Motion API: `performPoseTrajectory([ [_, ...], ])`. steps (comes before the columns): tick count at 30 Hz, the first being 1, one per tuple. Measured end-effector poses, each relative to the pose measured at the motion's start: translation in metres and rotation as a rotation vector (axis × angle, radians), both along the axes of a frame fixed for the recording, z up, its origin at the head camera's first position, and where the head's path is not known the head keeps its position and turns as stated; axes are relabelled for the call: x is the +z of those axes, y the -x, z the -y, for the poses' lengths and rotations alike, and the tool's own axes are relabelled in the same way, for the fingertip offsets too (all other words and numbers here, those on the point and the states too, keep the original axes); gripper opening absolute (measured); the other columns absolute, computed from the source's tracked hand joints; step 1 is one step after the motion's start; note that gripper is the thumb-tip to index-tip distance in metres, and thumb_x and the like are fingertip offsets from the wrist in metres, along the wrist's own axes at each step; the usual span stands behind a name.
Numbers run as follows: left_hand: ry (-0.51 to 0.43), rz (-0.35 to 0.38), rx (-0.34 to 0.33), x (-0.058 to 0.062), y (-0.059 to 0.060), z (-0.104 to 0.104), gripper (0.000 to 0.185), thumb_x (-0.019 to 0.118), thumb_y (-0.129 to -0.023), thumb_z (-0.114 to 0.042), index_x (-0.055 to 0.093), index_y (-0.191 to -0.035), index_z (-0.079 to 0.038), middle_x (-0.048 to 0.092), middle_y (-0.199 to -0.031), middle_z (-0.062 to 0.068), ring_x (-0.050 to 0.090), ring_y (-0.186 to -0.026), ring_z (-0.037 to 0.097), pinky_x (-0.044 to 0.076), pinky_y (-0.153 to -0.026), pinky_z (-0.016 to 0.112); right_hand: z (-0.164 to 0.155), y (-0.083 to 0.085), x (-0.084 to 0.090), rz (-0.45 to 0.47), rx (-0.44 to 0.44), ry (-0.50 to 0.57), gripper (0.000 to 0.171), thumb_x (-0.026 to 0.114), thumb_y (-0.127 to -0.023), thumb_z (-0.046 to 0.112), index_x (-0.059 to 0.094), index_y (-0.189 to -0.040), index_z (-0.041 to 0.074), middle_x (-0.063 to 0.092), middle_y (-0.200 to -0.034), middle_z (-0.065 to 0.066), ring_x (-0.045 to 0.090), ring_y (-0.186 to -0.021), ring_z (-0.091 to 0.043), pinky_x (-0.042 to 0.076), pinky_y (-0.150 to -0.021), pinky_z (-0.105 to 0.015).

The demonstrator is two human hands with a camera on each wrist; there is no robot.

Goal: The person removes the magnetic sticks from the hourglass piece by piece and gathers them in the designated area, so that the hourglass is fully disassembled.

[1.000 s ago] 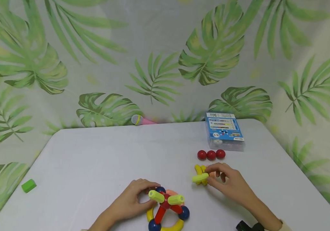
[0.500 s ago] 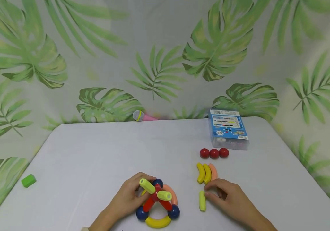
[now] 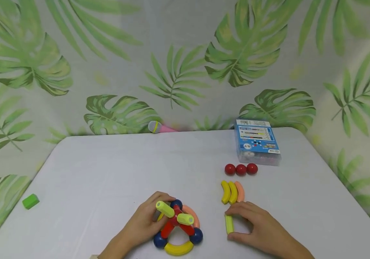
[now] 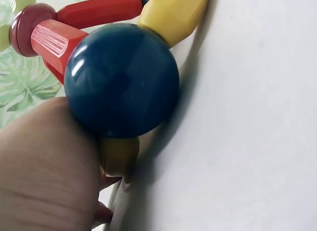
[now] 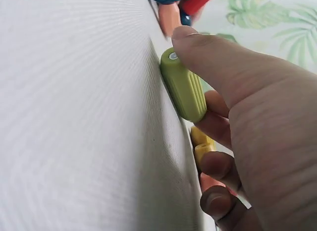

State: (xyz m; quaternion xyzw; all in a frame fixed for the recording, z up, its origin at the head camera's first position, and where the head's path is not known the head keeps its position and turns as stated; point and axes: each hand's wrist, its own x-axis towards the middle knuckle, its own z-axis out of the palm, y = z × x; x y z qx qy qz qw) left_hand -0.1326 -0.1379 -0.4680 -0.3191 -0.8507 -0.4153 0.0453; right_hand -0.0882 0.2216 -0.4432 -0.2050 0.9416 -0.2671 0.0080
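The right hand (image 3: 259, 230) pinches a green rod (image 3: 229, 223) lying on the table (image 3: 107, 172), thumb at its near end, fingers at the far end. The left hand (image 3: 144, 223) curls round the ball-and-rod model (image 3: 176, 228) (blue balls, red spokes) just left of the rod.

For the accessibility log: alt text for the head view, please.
On a white table, the left hand grips a model of red sticks, blue balls and yellow curves while the right hand pinches a lime-green ribbed stick lying flat. Beyond lie three curved pieces, three red balls and a blue box.
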Motion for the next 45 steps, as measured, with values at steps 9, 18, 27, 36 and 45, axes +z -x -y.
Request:
performPoseTrajectory([
  [9,0.047,0.001,0.036,0.005,-0.004,-0.008,0.047,0.078,-0.087,-0.004,0.065,-0.131,-0.016,0.058,-0.129,-0.012,0.062,-0.112,0.009,0.055,-0.101,0.032,-0.001,-0.002,0.001,-0.047,-0.045,-0.03,0.055,0.074,-0.08,0.069,0.069,-0.123,0.036,0.064,-0.121,0.024,0.054,-0.099,0.0,0.059,-0.089,-0.03],
  [18,0.031,-0.02,0.143,0.005,-0.012,-0.022,0.046,0.077,-0.087,-0.004,0.066,-0.13,-0.014,0.058,-0.126,-0.011,0.062,-0.11,0.006,0.056,-0.099,0.03,-0.001,-0.002,0.0,-0.215,-0.007,0.067,0.054,0.09,-0.078,0.044,0.069,-0.126,0.031,0.063,-0.123,0.025,0.053,-0.1,0.002,0.056,-0.082,-0.023],
  [27,0.003,-0.169,0.239,0.002,-0.012,-0.028,0.035,0.068,-0.094,-0.003,0.066,-0.127,-0.012,0.061,-0.128,-0.002,0.056,-0.113,0.009,0.05,-0.098,0.03,0.027,0.008,0.026,-0.304,0.096,0.295,0.054,0.09,-0.08,0.02,0.068,-0.129,0.028,0.068,-0.109,0.016,0.052,-0.083,-0.005,0.048,-0.076,-0.015],
  [36,-0.124,-0.199,-0.067,0.0,-0.016,-0.027,0.037,0.059,-0.103,-0.015,0.057,-0.139,-0.023,0.063,-0.14,-0.003,0.056,-0.129,0.017,0.041,-0.107,0.038,0.076,0.016,0.054,-0.305,0.296,0.404,0.038,0.082,-0.089,0.013,0.071,-0.124,0.025,0.072,-0.117,0.012,0.059,-0.097,-0.004,0.056,-0.076,-0.022],
  [45,-0.097,-0.14,-0.061,0.003,-0.019,-0.027,0.041,0.064,-0.103,-0.021,0.053,-0.142,-0.026,0.058,-0.144,-0.008,0.052,-0.131,0.016,0.04,-0.106,0.038,0.082,0.011,0.057,-0.287,0.228,0.397,0.04,0.085,-0.084,0.013,0.073,-0.12,0.025,0.073,-0.107,0.015,0.059,-0.089,-0.003,0.054,-0.068,-0.021],
])
